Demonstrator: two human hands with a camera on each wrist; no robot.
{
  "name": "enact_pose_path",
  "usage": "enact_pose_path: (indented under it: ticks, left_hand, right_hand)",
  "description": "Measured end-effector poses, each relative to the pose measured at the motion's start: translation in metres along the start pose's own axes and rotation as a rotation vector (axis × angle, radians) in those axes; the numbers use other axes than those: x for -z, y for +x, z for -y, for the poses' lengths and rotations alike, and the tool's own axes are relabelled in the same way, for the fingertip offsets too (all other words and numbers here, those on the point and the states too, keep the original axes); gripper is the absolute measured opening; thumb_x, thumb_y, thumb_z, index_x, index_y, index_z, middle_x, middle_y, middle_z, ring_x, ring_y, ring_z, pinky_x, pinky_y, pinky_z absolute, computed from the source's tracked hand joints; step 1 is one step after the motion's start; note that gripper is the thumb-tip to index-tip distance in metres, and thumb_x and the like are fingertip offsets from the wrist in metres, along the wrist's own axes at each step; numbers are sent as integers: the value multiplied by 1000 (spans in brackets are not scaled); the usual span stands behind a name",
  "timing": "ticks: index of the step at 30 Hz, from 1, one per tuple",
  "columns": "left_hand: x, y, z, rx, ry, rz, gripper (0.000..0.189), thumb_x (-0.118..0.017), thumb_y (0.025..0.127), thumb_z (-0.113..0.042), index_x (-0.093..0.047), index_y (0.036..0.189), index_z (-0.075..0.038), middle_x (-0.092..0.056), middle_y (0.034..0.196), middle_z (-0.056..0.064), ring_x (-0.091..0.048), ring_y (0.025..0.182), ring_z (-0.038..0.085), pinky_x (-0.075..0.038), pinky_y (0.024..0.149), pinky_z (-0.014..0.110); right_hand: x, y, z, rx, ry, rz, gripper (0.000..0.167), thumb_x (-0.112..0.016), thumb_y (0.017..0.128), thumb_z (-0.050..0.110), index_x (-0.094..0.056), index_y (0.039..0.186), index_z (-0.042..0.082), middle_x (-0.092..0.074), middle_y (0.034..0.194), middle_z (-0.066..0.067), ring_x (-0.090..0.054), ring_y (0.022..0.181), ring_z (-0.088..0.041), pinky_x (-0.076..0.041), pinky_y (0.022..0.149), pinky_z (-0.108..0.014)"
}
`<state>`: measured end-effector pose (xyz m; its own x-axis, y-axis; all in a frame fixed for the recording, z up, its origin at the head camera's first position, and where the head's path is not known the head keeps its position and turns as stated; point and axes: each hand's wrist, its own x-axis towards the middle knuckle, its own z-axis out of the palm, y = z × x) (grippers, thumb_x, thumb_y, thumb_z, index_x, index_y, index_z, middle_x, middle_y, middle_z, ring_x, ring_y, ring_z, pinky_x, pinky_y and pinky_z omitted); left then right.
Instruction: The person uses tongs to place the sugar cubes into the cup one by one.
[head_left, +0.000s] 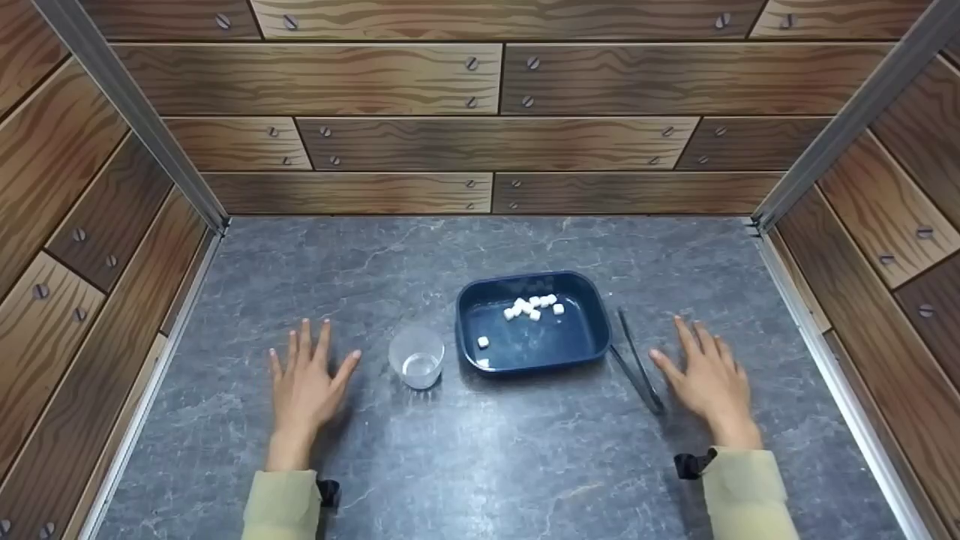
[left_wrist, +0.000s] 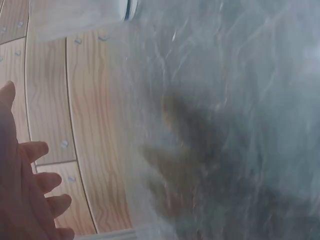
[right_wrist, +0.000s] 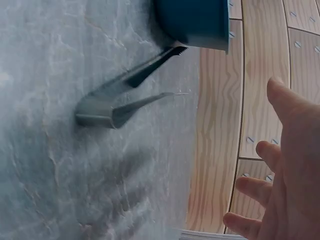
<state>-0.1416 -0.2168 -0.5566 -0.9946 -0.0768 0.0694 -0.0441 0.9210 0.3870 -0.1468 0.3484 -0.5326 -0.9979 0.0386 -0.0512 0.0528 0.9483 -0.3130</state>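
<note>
My left hand (head_left: 304, 386) is spread with straight fingers, to the left of a clear plastic cup (head_left: 417, 358), and holds nothing. On the other side, my right hand (head_left: 709, 375) is spread too, just right of dark metal tongs (head_left: 637, 367). The tongs (right_wrist: 107, 110) lie with their arms apart, tips toward the blue dish. That rectangular dark blue dish (head_left: 540, 352) stands in the middle, between cup and tongs. Several small white cubes (head_left: 523, 305) cluster toward its back; a single white cube (head_left: 483, 342) lies at its left side. The cup stands upright.
A grey marbled tabletop (head_left: 480, 450) carries everything. Wood-patterned panels (head_left: 495, 142) wall it at the back and both sides, with metal rails (head_left: 817, 120) at the corners. Black straps (head_left: 694, 465) sit at the wrists by the light green sleeves (head_left: 746, 487).
</note>
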Motion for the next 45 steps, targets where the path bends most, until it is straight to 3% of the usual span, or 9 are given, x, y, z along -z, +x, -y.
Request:
enact_pose_path:
  ticks: [6,14,22,27,32,45]
  left_hand:
    - [-11,-2,-12,-34,-50,-12,87,-37,95,-68,-23,156,-8,-14,160,23,-14,145,42,-7,115,59]
    - [-23,-6,-30,-105,-176,-39,85,-50,95,-59,-24,155,-5,-23,157,23,-26,140,45,-20,114,57]
    - [-29,-8,-46,-128,-319,-32,104,-69,81,-62,-23,155,-6,-30,155,21,-32,138,42,-30,109,57]
    - [-33,-5,-53,-136,-448,1,116,-82,70,-57,-25,154,-2,-33,152,25,-33,138,40,-30,110,54]
    - [-36,-1,-59,-146,-531,29,120,-89,64,-50,-26,153,0,-39,150,21,-38,136,38,-31,110,50]
    - [-48,7,-69,-99,-601,69,114,-93,62,-38,-32,150,-2,-41,148,22,-38,135,40,-33,108,54]
  right_hand:
    - [-9,-1,4,-9,15,45,88,-36,93,72,-21,157,13,-27,153,-28,-30,130,-57,-26,96,-75]
    - [-19,-1,10,-32,21,85,85,-45,94,66,-28,154,8,-34,147,-32,-37,127,-55,-32,93,-74]
    - [-27,2,13,-62,40,137,83,-50,95,60,-28,154,7,-35,148,-31,-38,127,-55,-33,92,-74]
    - [-32,2,13,-89,33,156,83,-52,93,61,-32,151,4,-40,146,-29,-41,125,-54,-33,91,-75]
    - [-36,3,14,-107,17,156,83,-54,91,62,-40,147,3,-46,141,-29,-46,120,-54,-36,87,-74]
    - [-37,8,18,-139,34,196,77,-61,90,56,-49,138,-2,-50,132,-32,-50,114,-53,-42,84,-69]
